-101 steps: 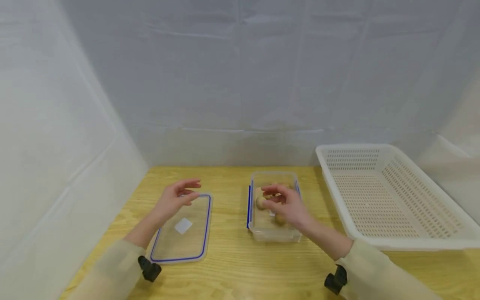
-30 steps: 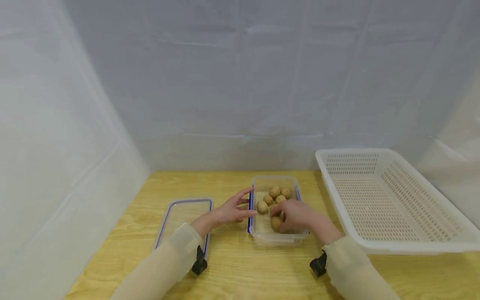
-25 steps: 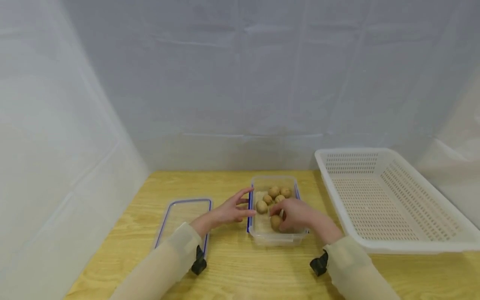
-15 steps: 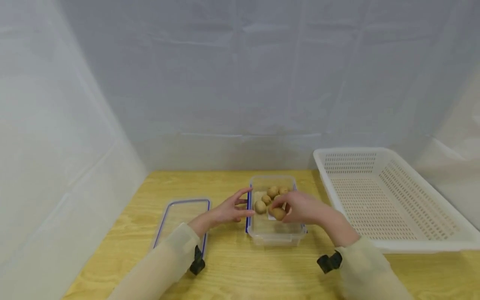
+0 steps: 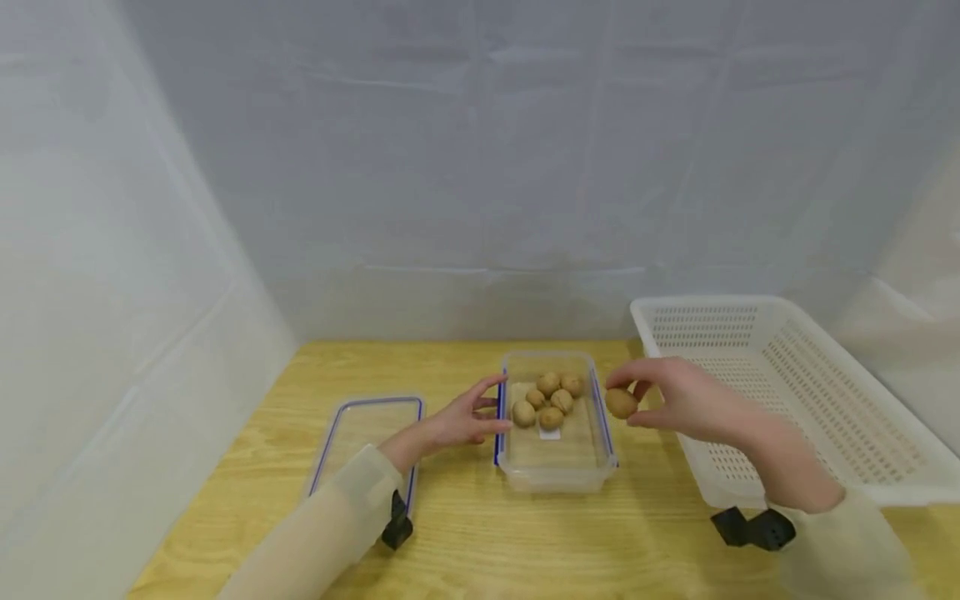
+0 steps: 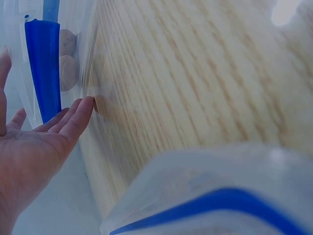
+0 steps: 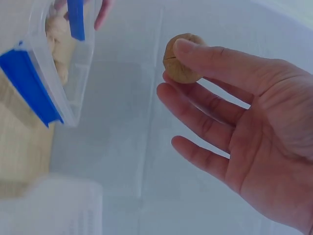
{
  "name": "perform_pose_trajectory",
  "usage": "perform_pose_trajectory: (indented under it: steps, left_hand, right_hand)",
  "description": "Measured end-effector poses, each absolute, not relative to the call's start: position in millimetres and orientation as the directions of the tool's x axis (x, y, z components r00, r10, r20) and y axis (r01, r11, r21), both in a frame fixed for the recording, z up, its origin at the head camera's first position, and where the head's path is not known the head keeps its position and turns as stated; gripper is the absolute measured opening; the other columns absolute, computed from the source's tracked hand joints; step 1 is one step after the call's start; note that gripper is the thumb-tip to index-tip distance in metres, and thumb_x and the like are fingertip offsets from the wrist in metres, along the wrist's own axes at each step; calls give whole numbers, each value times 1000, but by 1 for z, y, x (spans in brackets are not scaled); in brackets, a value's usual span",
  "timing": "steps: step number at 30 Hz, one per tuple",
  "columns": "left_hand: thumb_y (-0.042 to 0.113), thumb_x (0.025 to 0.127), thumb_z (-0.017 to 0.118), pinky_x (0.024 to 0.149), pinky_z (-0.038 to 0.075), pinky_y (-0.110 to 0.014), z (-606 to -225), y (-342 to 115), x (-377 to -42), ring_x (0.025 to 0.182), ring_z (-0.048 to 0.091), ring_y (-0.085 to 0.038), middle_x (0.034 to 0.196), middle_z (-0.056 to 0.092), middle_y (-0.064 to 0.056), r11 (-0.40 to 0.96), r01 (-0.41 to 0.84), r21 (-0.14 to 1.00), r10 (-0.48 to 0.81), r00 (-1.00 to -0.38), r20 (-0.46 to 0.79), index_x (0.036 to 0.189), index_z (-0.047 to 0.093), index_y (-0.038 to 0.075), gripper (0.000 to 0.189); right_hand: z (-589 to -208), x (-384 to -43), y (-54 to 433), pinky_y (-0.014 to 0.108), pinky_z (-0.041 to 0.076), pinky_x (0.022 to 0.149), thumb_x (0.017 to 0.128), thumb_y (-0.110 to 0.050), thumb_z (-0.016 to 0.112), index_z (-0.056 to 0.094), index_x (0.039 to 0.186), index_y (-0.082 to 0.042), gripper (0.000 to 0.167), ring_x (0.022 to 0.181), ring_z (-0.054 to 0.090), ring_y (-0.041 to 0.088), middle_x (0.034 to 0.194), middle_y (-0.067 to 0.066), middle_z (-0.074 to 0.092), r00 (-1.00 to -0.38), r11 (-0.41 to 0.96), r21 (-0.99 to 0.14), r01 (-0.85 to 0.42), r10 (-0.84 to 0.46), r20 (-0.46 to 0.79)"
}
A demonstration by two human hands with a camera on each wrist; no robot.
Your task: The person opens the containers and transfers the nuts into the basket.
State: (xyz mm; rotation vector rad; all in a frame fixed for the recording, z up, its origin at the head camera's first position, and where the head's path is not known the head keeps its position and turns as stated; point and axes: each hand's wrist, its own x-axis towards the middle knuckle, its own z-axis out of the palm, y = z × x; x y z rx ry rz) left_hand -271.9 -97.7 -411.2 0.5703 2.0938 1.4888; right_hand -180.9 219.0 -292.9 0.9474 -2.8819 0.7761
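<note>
My right hand (image 5: 693, 400) pinches a walnut (image 5: 621, 403) between thumb and fingertips, held above the table between the plastic container and the white basket. Up close in the right wrist view, the walnut (image 7: 182, 58) is round and tan with a dark seam, and the other fingers are spread. Several more walnuts (image 5: 562, 402) lie inside the clear container (image 5: 555, 479), which has blue side latches. At the container's left side my left hand (image 5: 453, 423) rests with fingers extended. In the left wrist view its fingertips (image 6: 84, 108) reach under the blue latch (image 6: 43, 68).
A clear lid (image 5: 363, 425) with a blue seal lies on the wooden table (image 5: 480, 550) at the left, partly covered by the left forearm. The white perforated basket (image 5: 840, 375) stands at the right, its near-left part behind the right hand. White sheeting (image 5: 480, 167) encloses the back and sides.
My right hand has lifted a walnut out of the container and carried it right, towards the basket. Earlier, my left hand moved from over the lid to the container's side, then stayed there.
</note>
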Motion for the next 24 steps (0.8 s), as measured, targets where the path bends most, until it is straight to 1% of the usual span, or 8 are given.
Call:
perform_pose_trajectory:
  steps: [5,8,10,14,16,19,24]
  left_hand:
    - [17,95,66,78,50,-38,-410,-98,-271,132,38,-43,150,28,-30,319,41,947,588,-792,-164,156,17,18,79]
    - [17,95,66,78,50,-38,-411,-99,-272,132,39,-43,150,28,-30,319,38,947,582,-796,-164,156,18,18,78]
    - [17,95,66,79,50,-38,-411,-100,-272,132,39,-42,150,28,-30,319,36,947,580,-797,-165,156,18,19,78]
    - [17,95,66,81,50,-40,-411,-100,-272,133,38,-42,150,27,-30,323,34,946,583,-794,-171,156,17,19,79]
    - [17,95,66,81,49,-40,-412,-100,-273,133,38,-42,150,27,-30,327,38,944,585,-793,-171,156,16,19,79]
    - [18,95,66,77,49,-38,-413,-98,-274,133,38,-42,150,26,-30,328,45,944,589,-791,-167,156,15,18,80]
    - [17,95,66,71,47,-35,-413,-96,-274,133,38,-43,150,26,-32,321,57,946,601,-784,-157,156,15,16,80]
  right_hand:
    - [-286,-173,248,34,51,74,78,-7,81,66,117,-9,42,89,61,12,109,-2,67,-814,710,-402,-578,-536,224]
    - [-287,-171,266,37,51,74,76,-9,83,67,116,-9,43,88,62,12,109,-1,67,-825,737,-371,-565,-508,246]
    - [-290,-171,277,36,51,75,76,-10,83,67,116,-9,44,87,63,11,109,-1,67,-844,762,-363,-536,-479,240]
    - [-297,-172,300,33,52,74,78,-10,82,65,119,-7,45,87,63,11,109,1,66,-884,793,-391,-467,-418,208]
    - [-301,-174,312,30,52,73,79,-12,81,64,121,-5,46,87,63,11,108,3,66,-897,795,-415,-442,-397,195]
    - [-307,-175,328,27,52,69,81,-13,80,63,121,-3,45,85,62,7,107,5,65,-914,789,-461,-405,-363,182]
    - [-320,-175,348,27,52,64,84,-12,77,61,122,2,44,81,61,3,105,8,65,-938,788,-514,-339,-322,125]
